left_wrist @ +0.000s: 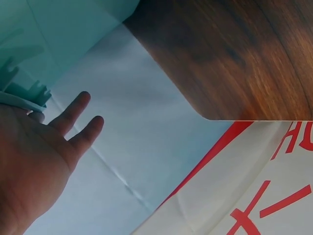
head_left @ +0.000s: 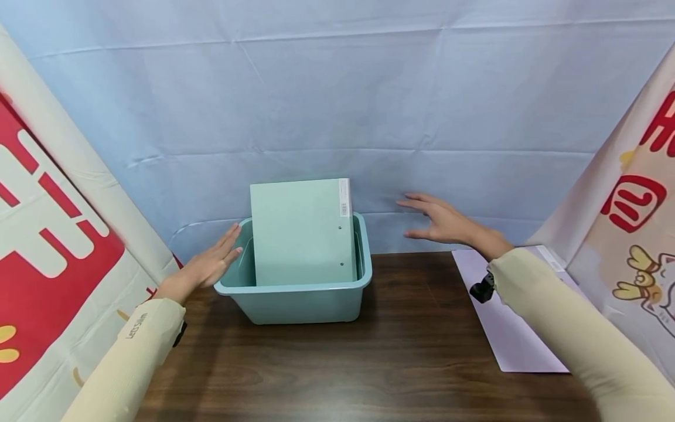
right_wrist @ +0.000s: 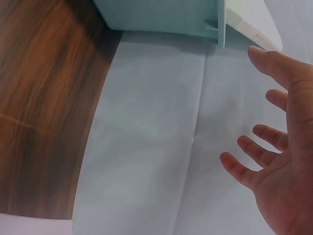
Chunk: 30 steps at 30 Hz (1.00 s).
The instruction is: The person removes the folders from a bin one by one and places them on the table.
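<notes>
A mint-green file folder (head_left: pixel 300 234) stands in a teal plastic bin (head_left: pixel 303 305), its upper part rising above the rim. A white label with a barcode runs along its upper right edge. My left hand (head_left: pixel 208 264) is at the bin's left side, fingers extended; the left wrist view shows the fingers beside the bin wall (left_wrist: pixel 73 34). To the right of the bin, my right hand (head_left: pixel 440 221) is raised with fingers spread and nothing in it. In the right wrist view, the folder's corner (right_wrist: pixel 257 24) shows past the thumb.
A flat lilac folder (head_left: pixel 511 328) lies at the right of the dark wooden table (head_left: pixel 411 351), partly under my right forearm. Pale blue cloth (head_left: pixel 369 105) hangs behind, and printed banners (head_left: pixel 47 234) flank both sides.
</notes>
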### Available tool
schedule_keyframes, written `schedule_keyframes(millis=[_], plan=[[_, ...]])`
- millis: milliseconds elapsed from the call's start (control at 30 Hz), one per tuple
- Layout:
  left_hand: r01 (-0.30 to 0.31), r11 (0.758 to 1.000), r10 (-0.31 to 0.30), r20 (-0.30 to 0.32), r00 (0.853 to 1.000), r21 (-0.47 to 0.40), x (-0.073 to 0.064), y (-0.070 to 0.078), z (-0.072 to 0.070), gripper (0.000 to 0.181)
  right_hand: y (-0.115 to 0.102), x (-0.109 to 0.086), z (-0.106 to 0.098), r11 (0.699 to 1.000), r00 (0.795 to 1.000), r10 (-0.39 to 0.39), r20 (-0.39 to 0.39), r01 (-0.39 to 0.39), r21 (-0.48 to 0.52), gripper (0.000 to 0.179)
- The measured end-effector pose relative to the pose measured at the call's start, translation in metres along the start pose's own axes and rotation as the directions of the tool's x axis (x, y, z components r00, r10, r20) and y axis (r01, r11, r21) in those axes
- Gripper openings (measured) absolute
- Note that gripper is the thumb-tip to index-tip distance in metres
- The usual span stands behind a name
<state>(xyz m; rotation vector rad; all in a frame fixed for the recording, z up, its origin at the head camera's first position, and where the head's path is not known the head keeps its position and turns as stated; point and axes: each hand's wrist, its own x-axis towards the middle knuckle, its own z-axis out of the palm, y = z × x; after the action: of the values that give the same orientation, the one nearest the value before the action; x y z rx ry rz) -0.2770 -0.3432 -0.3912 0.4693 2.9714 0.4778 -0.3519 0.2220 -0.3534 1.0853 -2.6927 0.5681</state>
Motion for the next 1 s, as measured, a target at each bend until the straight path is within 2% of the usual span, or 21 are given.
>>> schedule_keyframes(millis=[600, 1000], plan=[[0.028, 1.0, -0.028, 0.014, 1.0, 0.0, -0.001, 0.002, 0.0, 0.068, -0.026, 0.035, 0.002, 0.986, 0.999, -0.01, 0.045, 0.002, 0.164, 0.072], [0.021, 1.0, -0.021, 0.007, 1.0, -0.008, 0.001, -0.001, 0.001, 0.068, -0.031, 0.052, 0.012, 0.976, 0.998, -0.016, 0.057, 0.003, 0.217, 0.074]])
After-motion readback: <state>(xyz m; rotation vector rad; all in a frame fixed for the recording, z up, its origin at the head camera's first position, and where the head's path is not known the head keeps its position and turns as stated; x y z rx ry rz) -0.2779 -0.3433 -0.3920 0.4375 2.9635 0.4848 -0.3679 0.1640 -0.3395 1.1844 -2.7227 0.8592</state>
